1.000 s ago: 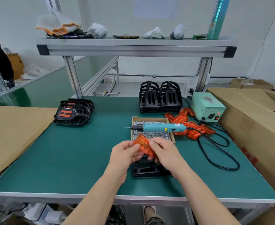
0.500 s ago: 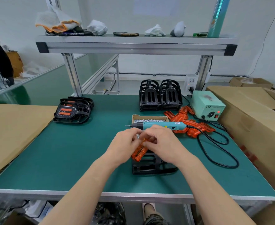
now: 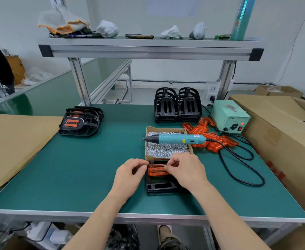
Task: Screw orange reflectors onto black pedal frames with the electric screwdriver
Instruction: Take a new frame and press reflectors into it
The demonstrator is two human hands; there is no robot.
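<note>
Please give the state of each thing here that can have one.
orange reflector: laid on the black pedal frame.
black pedal frame: flat on the table.
electric screwdriver: lying across the screw box, untouched.
screw box: open, full of screws.
power supply: red light on.
left hand: pinches the reflector's left end.
right hand: pinches its right end.

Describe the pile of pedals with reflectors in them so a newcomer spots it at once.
Start at the green workbench and go to its far left corner, beside the brown cardboard sheet. A low pile of black pedal frames lies there. Unlike the two taller black stacks at the back, its top frame shows two orange reflector strips.
</note>
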